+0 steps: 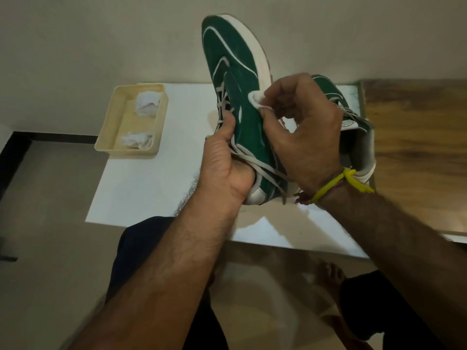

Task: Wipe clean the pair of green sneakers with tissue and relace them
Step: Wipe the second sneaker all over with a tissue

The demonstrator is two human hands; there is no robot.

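Pinching a small wad of tissue (255, 99) between the thumb and fingertips of my right hand (307, 137), I have it pressed against the green side panel of the sneaker (242, 79) I'm holding up, just below the white sole edge. My left hand (225, 162) grips that shoe at the collar, thumb lying along the laces (222, 102) and the other fingers tucked out of sight inside the opening, so the toe points up and away from me. Both forearms reach forward from my lap, the right wrist bent inward over the shoe — a yellow band (338, 183) sits on it. I judge I'm mid-wipe on this first shoe; its laces are threaded but loose, so relacing is not yet done. The second sneaker (353, 127) rests behind my right hand on the white sheet (141, 188), apparently waiting its turn. Two crumpled tissues (146, 104) lie in the cream tray (111, 127) off to my left — likely already used.
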